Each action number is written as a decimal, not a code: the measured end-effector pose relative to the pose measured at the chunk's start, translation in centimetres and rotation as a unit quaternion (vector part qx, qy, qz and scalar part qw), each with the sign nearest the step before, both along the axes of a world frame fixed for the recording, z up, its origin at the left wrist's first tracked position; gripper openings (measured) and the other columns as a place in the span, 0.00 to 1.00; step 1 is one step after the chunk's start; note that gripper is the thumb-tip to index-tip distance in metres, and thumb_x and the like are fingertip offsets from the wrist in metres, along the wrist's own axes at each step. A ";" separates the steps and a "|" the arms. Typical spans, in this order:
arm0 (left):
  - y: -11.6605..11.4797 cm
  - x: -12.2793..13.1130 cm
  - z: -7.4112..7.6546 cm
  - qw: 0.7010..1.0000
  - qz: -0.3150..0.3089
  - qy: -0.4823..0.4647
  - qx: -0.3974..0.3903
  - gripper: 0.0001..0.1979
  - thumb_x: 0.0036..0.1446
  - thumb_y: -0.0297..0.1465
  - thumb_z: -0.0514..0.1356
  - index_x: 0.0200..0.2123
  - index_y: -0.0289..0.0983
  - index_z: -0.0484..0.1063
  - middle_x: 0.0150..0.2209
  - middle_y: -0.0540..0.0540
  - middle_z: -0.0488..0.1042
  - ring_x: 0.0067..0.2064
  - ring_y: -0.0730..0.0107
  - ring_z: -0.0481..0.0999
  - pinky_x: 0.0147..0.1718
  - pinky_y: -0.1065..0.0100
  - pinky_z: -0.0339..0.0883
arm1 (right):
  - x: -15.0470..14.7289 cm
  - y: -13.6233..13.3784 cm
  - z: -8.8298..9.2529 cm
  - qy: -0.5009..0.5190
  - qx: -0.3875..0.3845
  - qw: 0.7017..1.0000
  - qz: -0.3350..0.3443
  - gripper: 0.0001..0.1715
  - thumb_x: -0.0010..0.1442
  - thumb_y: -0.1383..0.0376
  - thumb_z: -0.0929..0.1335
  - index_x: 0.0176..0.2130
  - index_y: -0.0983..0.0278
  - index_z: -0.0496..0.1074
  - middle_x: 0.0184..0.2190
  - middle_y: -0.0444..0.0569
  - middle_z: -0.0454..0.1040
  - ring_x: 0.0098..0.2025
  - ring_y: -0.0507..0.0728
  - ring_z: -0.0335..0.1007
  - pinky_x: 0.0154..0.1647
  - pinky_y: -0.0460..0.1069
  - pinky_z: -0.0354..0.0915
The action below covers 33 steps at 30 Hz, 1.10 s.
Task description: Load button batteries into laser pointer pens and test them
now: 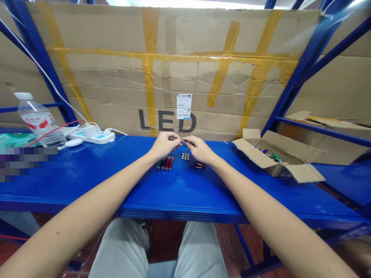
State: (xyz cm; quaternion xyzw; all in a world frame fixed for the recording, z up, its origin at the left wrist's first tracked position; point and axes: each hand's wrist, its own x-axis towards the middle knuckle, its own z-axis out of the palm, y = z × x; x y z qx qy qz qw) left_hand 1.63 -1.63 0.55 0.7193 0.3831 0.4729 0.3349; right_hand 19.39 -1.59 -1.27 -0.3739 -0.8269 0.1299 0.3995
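My left hand [165,144] and my right hand [200,149] meet above the blue table, fingertips pinched together. Between them is a small dark red piece [183,142], too small and partly hidden to name. Below my left hand a row of slim coloured metal tubes [166,163], green, purple and red, lies side by side. Several small round silvery pieces [185,156], like button cells, sit in a tidy block between the hands. Under my right hand lies a little pile of red pieces [199,165] with pale markings.
An open cardboard box [278,154] with coloured items inside stands at the right. At left are a white power strip [94,136] with cables, a plastic bottle [40,121] and a green packet [17,139]. A big cardboard sheet [116,85] rises behind the blue table [179,197].
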 end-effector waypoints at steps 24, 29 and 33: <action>0.1 -0.3 -0.7 0.996 -0.083 0.021 0.040 0.06 0.54 0.30 0.61 0.31 0.32 0.73 0.26 0.47 0.76 0.27 0.74 0.72 0.28 0.71 0.67 | 0.3 -0.3 0.3 0.022 -0.018 1.000 -0.013 0.11 0.61 0.67 0.63 0.28 0.66 0.70 0.24 0.46 0.72 0.28 0.53 0.63 0.32 0.49 0.57; 0.1 -0.5 -0.6 0.992 -0.092 0.045 0.070 0.07 0.54 0.31 0.61 0.32 0.32 0.74 0.27 0.47 0.76 0.28 0.73 0.73 0.29 0.71 0.67 | 0.1 -0.4 0.2 0.044 -0.057 0.997 0.011 0.12 0.61 0.62 0.63 0.29 0.65 0.69 0.26 0.46 0.71 0.28 0.53 0.63 0.32 0.49 0.58; -0.1 -0.4 -0.3 0.994 -0.081 0.028 0.073 0.06 0.54 0.30 0.61 0.31 0.32 0.74 0.25 0.47 0.75 0.26 0.74 0.72 0.27 0.71 0.66 | 0.1 -0.4 -0.1 0.106 -0.038 0.994 0.014 0.15 0.51 0.62 0.72 0.35 0.62 0.64 0.32 0.44 0.71 0.33 0.54 0.66 0.35 0.49 0.62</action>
